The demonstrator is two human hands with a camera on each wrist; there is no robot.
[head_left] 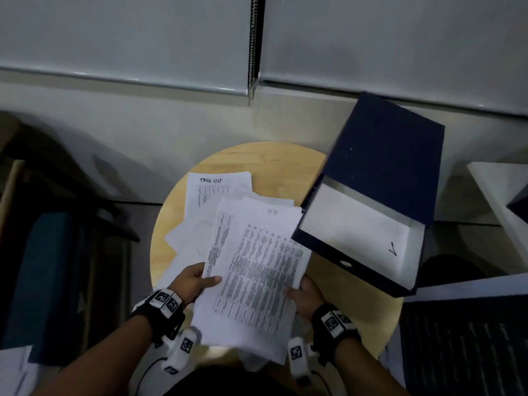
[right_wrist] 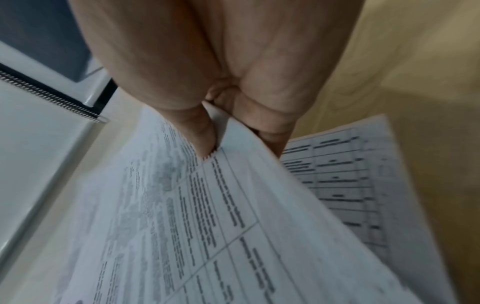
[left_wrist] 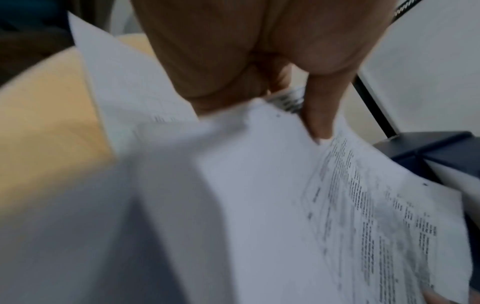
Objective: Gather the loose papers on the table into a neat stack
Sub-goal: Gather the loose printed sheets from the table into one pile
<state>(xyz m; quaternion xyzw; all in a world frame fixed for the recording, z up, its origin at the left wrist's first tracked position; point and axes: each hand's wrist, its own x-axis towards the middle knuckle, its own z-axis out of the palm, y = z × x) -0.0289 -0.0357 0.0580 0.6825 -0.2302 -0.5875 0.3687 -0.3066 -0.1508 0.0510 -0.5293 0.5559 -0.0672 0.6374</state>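
Both hands pinch the printed bundle (head_left: 254, 270) above the round wooden table (head_left: 168, 238), left hand (head_left: 192, 281) on its left edge, right hand (head_left: 307, 295) on its right; I'd loosen slightly, tap edges square, then collect the "TASK LIST" sheet (head_left: 211, 190) and loose sheets (head_left: 188, 232) underneath.

We seem to be in an office: a round wooden tabletop (head_left: 337, 284) carries printed papers (head_left: 257, 270), 1 sheet (head_left: 211, 187) headed "TASK LIST" and another marked "HR". A dark blue box file (head_left: 380, 178) lies open beside them. Behind it we see 2 pale roller blinds (head_left: 128, 38) with a bead chain (head_left: 253, 44) hanging between them.
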